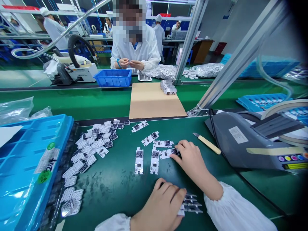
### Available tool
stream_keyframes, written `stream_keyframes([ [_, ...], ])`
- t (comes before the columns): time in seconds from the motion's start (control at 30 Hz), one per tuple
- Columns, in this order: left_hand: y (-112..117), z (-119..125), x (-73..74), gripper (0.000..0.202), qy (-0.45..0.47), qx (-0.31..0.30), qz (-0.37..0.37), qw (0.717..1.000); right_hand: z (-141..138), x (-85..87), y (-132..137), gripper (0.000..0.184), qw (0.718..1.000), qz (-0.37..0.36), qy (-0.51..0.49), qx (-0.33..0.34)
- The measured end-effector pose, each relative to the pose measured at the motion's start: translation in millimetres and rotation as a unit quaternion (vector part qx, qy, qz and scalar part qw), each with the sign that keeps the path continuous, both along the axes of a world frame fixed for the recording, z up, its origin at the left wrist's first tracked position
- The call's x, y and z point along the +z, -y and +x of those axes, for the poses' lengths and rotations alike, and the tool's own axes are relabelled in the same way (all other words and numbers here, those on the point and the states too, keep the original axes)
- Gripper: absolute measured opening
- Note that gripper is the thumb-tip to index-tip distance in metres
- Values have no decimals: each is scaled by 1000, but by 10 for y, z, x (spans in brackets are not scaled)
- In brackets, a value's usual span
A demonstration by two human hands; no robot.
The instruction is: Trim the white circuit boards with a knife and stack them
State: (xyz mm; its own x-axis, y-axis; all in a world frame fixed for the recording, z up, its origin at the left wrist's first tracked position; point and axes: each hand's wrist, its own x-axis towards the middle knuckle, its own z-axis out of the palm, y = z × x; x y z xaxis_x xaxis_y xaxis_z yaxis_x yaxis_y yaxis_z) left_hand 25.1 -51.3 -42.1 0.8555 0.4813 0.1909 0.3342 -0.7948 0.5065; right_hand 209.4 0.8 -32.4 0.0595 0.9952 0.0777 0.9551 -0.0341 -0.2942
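My right hand (pixel 190 157) has its thumb and fingertips closed on the right end of a white circuit board (pixel 165 154) that lies on the green mat. Nearer to me, my left hand (pixel 160 203) curls around a stack of similar boards (pixel 192 203), whose ends stick out to its right. Several loose boards lie around the right hand, among them one upright board (pixel 139 162) at the left and a slanted one (pixel 150 138) farther off. A large heap of small white and black pieces (pixel 96 138) spreads out to the left.
A blue tray (pixel 66 123) stands at the left. At the right are a yellow-handled knife (pixel 208 144) and a grey machine (pixel 240 138) with a black cable. Beyond lie a cardboard sheet (pixel 154 102) and a blue bin (pixel 113 78); a co-worker (pixel 136 53) sits opposite.
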Motion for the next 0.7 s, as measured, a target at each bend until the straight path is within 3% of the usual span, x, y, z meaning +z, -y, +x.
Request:
stream_keyframes([
  [0.23, -6, -13, 82, 54, -16, 14, -95, 995, 231, -60, 265, 11, 998, 23, 12, 57],
  [0.43, -32, -2, 123, 52, -57, 12, -159, 986, 441, -154, 453, 34, 996, 61, 33, 53],
  [0.7, -26, -10, 147, 53, -42, 27, -181, 982, 449, -43, 493, 20, 996, 36, 13, 79],
])
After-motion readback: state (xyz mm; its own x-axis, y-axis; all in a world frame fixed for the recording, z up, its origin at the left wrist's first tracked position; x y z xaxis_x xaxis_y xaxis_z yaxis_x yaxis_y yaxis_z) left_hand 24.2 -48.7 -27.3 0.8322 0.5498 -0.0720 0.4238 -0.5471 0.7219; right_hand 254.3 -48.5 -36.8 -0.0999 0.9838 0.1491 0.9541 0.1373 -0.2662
